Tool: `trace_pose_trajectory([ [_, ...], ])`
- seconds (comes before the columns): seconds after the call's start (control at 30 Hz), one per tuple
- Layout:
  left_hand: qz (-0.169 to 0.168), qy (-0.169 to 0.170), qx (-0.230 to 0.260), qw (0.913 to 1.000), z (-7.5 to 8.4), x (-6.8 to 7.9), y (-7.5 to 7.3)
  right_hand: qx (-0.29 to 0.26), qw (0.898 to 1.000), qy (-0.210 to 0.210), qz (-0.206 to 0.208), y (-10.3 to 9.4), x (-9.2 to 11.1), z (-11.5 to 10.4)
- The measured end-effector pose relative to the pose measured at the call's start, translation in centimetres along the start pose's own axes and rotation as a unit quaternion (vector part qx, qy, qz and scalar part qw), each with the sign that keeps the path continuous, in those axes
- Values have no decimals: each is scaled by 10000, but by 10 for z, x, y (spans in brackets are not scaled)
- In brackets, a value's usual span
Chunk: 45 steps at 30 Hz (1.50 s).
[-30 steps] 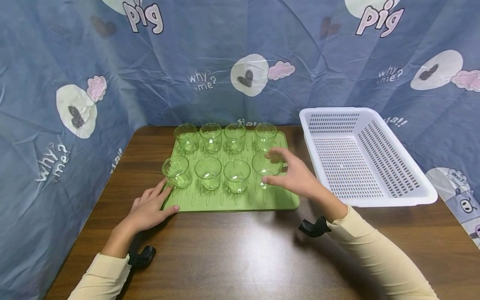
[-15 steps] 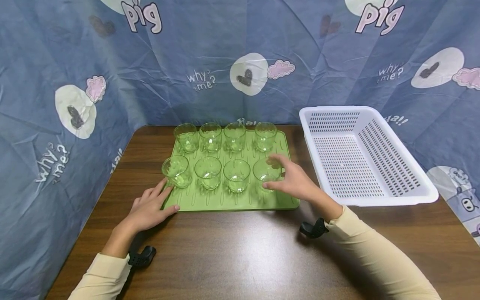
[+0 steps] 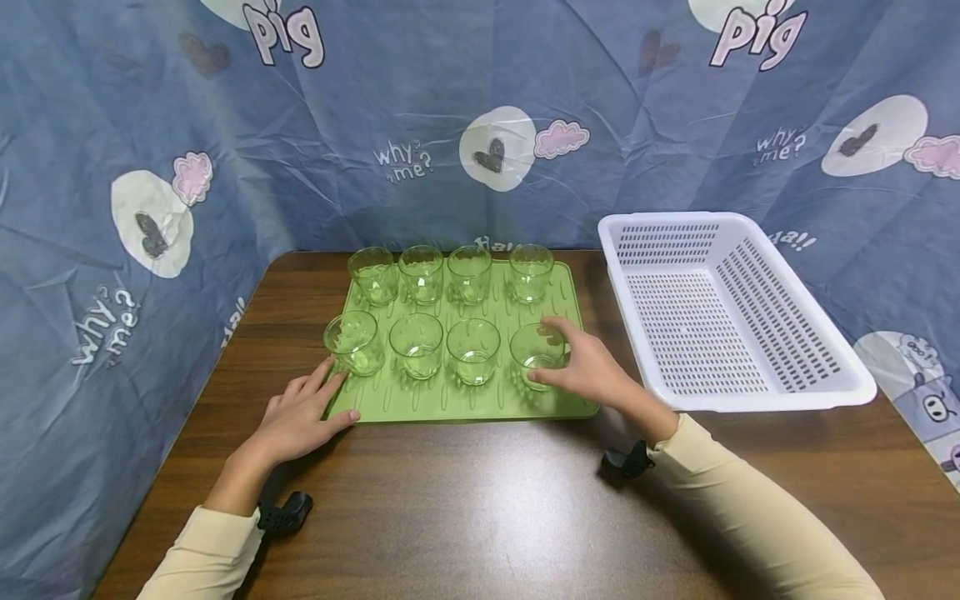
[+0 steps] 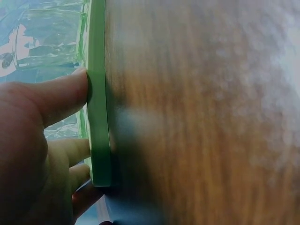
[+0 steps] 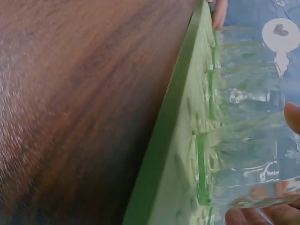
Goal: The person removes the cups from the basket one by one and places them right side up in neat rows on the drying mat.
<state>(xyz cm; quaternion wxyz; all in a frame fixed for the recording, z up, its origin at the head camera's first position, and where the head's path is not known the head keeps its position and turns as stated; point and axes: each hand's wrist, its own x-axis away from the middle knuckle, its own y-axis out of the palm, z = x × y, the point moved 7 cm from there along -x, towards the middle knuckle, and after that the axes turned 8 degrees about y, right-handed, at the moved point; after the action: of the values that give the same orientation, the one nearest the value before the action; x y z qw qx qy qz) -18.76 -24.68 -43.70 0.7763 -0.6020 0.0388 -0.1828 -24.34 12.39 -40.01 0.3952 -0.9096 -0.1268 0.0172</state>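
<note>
Clear drinking glasses stand in two rows on a green ribbed mat (image 3: 450,406). At the right end of the front row, my right hand (image 3: 591,364) holds a glass (image 3: 527,350) round its side, thumb towards me and fingers behind. In the right wrist view that glass (image 5: 243,161) stands upright, its base at the mat's surface. My left hand (image 3: 300,419) rests at the mat's front left corner with fingers extended, close to the leftmost front glass (image 3: 356,343). The left wrist view has the thumb (image 4: 65,93) lying at the mat's edge.
A white perforated plastic basket (image 3: 648,354) sits right of the mat on the brown wooden table (image 3: 465,517). Behind the table hangs a blue printed cloth (image 3: 337,125). More glasses (image 3: 470,275) fill the back row.
My right hand has lowered its glass and brought it slightly nearer me and to the right, onto the mat. My left hand has stayed in place.
</note>
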Motion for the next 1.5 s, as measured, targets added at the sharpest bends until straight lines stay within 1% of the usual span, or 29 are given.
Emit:
trace_pose_trajectory([
  [0.17, 13, 14, -13, 10000, 1, 0, 0, -119, 9999, -16, 80, 3, -1, 2],
  [0.67, 35, 15, 3, 10000, 1, 1, 0, -98, 9999, 85, -40, 4, -1, 3],
  [0.97, 76, 35, -10, 10000, 0, 1, 0, -272, 9996, -62, -103, 5, 1, 3],
  [1.1, 70, 34, -16, 10000, 0, 0, 0, -204, 9998, -60, -39, 5, 0, 3],
  [1.33, 63, 31, -12, 10000, -1, 0, 1, 32, 10000, 89, -10, 4, -2, 5],
  [1.5, 71, 34, -24, 10000, -1, 0, 1, 81, 9999, 66, -5, 4, -2, 4],
])
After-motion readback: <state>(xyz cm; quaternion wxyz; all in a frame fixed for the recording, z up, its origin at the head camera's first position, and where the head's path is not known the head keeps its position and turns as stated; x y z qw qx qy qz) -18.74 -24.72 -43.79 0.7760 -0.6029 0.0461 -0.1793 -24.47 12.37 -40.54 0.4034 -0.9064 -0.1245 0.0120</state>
